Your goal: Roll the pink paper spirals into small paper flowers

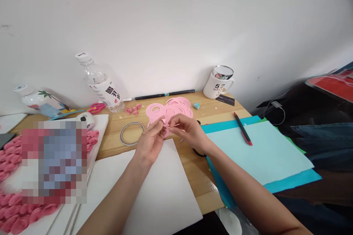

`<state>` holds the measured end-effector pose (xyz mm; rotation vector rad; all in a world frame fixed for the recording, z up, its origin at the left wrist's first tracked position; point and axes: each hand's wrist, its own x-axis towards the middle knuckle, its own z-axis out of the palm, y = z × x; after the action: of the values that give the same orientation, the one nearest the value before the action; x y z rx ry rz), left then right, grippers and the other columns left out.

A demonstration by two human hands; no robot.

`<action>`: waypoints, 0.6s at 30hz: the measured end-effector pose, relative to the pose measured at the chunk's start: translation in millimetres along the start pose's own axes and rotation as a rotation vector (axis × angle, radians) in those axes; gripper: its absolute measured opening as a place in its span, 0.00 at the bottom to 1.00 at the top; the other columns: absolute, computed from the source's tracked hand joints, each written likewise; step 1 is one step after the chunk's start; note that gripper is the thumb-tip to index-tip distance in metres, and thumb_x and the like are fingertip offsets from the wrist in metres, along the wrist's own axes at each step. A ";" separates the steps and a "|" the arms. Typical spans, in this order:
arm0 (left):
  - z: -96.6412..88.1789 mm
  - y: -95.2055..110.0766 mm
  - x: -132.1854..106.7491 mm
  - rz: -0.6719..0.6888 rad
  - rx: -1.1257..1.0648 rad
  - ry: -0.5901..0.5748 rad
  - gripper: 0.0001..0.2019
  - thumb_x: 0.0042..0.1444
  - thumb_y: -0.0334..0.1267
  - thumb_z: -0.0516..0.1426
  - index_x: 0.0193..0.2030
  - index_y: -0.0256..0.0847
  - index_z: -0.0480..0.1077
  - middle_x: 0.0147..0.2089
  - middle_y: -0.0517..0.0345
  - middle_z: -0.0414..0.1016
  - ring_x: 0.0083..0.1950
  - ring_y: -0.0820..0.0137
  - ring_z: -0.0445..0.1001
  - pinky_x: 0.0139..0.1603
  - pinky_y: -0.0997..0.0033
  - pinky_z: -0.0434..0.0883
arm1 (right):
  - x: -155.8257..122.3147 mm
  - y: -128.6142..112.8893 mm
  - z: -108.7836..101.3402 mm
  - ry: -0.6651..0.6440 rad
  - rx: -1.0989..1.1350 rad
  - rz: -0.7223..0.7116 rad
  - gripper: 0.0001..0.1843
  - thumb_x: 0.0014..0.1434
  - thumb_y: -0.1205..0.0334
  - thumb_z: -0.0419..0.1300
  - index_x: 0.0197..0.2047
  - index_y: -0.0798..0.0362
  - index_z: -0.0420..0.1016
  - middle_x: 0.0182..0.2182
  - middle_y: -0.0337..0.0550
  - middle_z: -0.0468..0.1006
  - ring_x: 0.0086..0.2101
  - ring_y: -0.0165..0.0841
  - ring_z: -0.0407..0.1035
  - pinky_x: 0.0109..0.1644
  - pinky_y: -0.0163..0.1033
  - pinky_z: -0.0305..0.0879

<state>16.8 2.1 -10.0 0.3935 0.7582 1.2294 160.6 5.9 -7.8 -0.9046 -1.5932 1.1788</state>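
Observation:
My left hand is closed in a pinch, holding a small piece of pink paper at its fingertips. Close beside it, my right hand has thumb and forefinger brought together at the same spot; what lies between them is too small to make out. Just behind the hands is a pile of pink paper spirals with round holes. Scissors with black handles lie partly hidden beneath my right hand. A roll of tape rests left of my left hand.
White paper lies under my forearms, blue sheets with a pen to the right. A mug, water bottle and small pink paper roses stand behind. At left is a board of pink paper roses, partly blurred out.

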 end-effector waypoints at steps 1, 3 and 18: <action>1.1 -0.2 -0.7 0.009 0.013 -0.008 0.07 0.44 0.31 0.64 0.32 0.34 0.75 0.27 0.59 0.72 0.29 0.77 0.67 0.32 0.74 0.64 | 0.0 -0.1 0.2 -0.008 0.052 0.046 0.07 0.52 0.59 0.61 0.30 0.53 0.68 0.31 0.40 0.71 0.33 0.29 0.67 0.40 0.38 0.67; 2.7 -1.3 -1.8 0.029 0.041 -0.018 0.08 0.43 0.31 0.64 0.32 0.34 0.75 0.29 0.57 0.73 0.30 0.76 0.68 0.33 0.74 0.64 | 0.3 -0.6 0.1 -0.020 0.132 0.127 0.09 0.51 0.57 0.62 0.30 0.54 0.69 0.30 0.40 0.72 0.32 0.30 0.68 0.40 0.39 0.67; 6.3 -4.1 -5.2 0.089 0.182 -0.036 0.10 0.41 0.34 0.65 0.33 0.35 0.77 0.36 0.52 0.76 0.36 0.71 0.70 0.37 0.70 0.65 | 0.9 -4.5 -2.0 0.029 0.245 0.281 0.10 0.45 0.59 0.65 0.27 0.56 0.71 0.24 0.38 0.75 0.28 0.28 0.70 0.37 0.37 0.68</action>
<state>23.4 -3.3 -6.7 0.6028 0.8314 1.2371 162.1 6.1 -3.0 -0.9997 -1.2908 1.5122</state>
